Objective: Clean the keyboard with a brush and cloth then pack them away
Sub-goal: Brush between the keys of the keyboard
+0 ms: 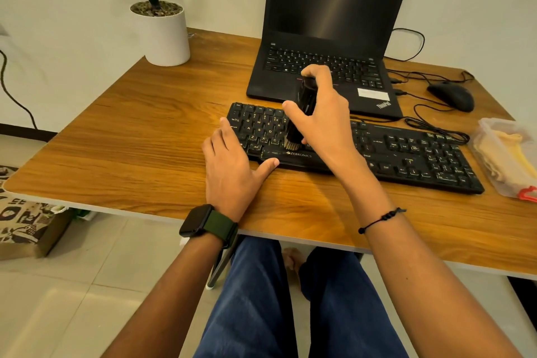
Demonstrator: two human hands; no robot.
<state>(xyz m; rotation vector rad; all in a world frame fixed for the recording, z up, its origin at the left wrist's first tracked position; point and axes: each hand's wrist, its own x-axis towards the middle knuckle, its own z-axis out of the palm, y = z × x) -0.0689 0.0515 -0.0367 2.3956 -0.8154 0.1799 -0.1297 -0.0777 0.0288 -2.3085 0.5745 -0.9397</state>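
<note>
A black keyboard (406, 151) lies across the wooden table (130, 131) in front of me. My right hand (322, 116) grips a black cylindrical brush (303, 104), held upright with its pale bristles down on the keys left of the middle. My left hand (232, 166) rests flat at the keyboard's left end, fingers on the keys, thumb along the front edge. A yellow cloth (505, 157) lies inside a clear plastic box (491, 128) at the table's right edge.
An open black laptop (331, 38) stands behind the keyboard. A black mouse (452, 94) and loose cables lie to its right. A white plant pot (165, 35) stands at the back left. My knees are under the table's near edge.
</note>
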